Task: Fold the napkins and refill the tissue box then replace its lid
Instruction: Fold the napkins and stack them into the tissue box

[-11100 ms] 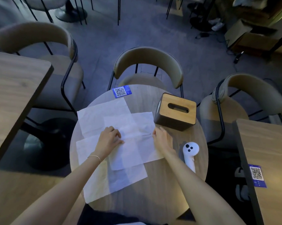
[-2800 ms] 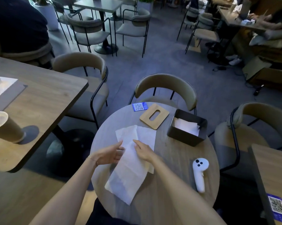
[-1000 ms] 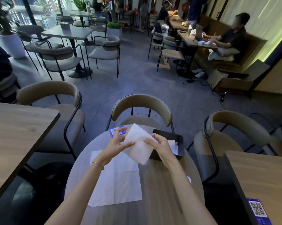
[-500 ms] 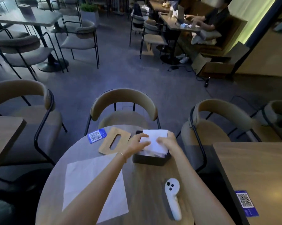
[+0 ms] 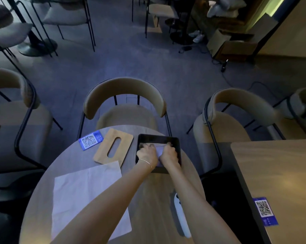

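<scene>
So both my hands are down inside the box [image 5: 176, 143], left hand [image 5: 146, 154] and right hand [image 5: 168, 153] side by side, fingers curled onto the folded napkin [image 5: 159, 150] in there. Can't tell how tight either grip is. The box sits at 1 o'clock on the worktop [image 5: 74, 161]. Lid [image 5: 121, 148] lies flat at 11 o'clock, off the box. One unfolded napkin [image 5: 78, 191] is spread at 8 o'clock.

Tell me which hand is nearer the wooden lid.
Left. The left hand is inside the tissue box on the side facing the wooden lid; the right hand is beyond it.
</scene>
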The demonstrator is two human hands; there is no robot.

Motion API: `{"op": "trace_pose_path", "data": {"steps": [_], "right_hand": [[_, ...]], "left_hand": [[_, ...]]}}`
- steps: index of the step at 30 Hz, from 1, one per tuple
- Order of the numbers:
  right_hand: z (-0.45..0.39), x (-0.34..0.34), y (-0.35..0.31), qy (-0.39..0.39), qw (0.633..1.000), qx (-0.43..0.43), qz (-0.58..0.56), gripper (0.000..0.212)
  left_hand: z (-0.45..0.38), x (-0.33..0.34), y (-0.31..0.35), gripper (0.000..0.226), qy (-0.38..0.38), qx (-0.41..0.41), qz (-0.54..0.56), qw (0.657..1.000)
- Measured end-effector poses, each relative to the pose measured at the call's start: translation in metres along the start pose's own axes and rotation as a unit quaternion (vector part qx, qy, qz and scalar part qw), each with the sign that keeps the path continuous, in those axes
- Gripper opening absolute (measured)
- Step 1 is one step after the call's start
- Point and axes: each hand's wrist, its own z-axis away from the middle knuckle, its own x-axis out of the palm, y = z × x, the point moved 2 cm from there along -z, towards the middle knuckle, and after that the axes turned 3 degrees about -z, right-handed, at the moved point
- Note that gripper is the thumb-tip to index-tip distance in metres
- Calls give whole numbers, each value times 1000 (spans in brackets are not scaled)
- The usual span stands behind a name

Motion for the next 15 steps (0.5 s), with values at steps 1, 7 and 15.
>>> {"op": "trace_pose_path", "data": {"steps": [1, 7, 15], "right_hand": [[0, 0, 0, 1, 1000, -4, 8, 49], [8, -6, -5, 24, 998, -23, 54, 41], [71, -19, -59, 178, 957, -225, 47, 23]], "left_hand": [[-2, 1, 1, 53, 3, 0, -6, 1000], [0, -3, -3, 47, 37, 30, 5, 999], [49, -43, -77, 19, 328, 66, 293, 896]]}}
